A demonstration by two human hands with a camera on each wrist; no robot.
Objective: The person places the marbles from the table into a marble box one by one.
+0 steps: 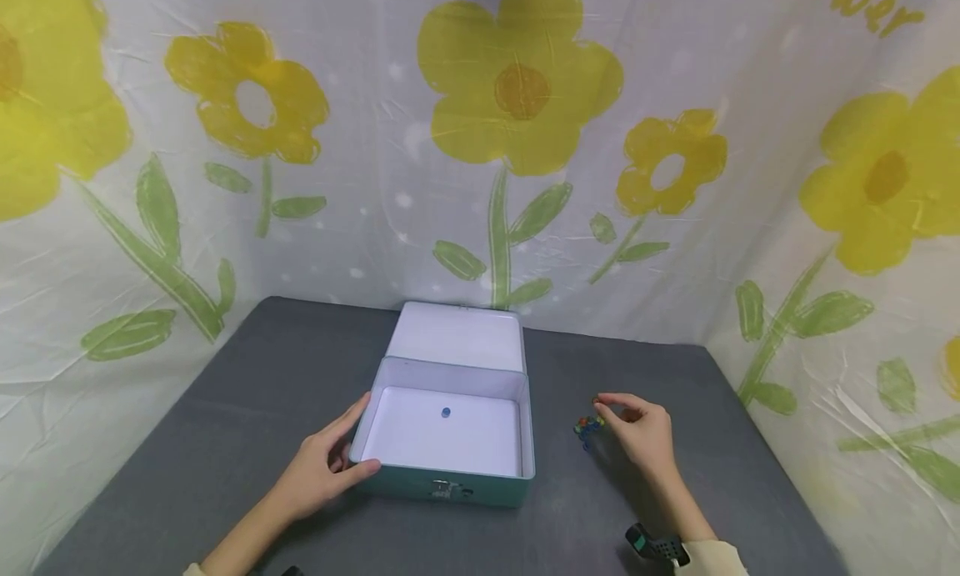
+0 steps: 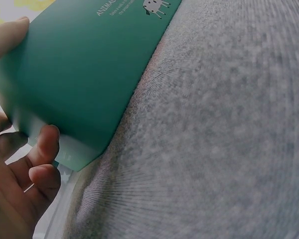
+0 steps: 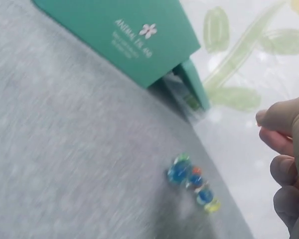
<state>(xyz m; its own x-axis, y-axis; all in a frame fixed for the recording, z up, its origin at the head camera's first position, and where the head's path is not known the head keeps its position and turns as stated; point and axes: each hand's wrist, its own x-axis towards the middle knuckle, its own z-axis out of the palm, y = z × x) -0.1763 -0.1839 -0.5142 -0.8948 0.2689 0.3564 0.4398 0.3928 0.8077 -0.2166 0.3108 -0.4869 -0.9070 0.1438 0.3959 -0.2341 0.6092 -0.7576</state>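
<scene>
A green tin box [image 1: 480, 488] with a white inside stands with its lid [image 1: 456, 336] folded back. One small blue glass marble [image 1: 446, 412] lies on its floor. My left hand [image 1: 324, 466] grips the box's near left corner, thumb on the front rim and fingers along the side [image 2: 49, 142]. To the right of the box, my right hand [image 1: 640, 430] is raised above the table, pinching a tiny marble [image 1: 596, 400] between thumb and index finger; the fingertips mostly hide it. Below those fingers is a cluster of colourful glass marbles [image 3: 194, 180], blue, green, orange and yellow.
The dark grey cloth-covered table [image 1: 300, 376] extends around the box. A white curtain [image 1: 360, 184] with yellow flowers hangs behind it and at both sides. A metal clasp [image 1: 442, 488] sits on the box front. A dark band [image 1: 655, 546] circles my right wrist.
</scene>
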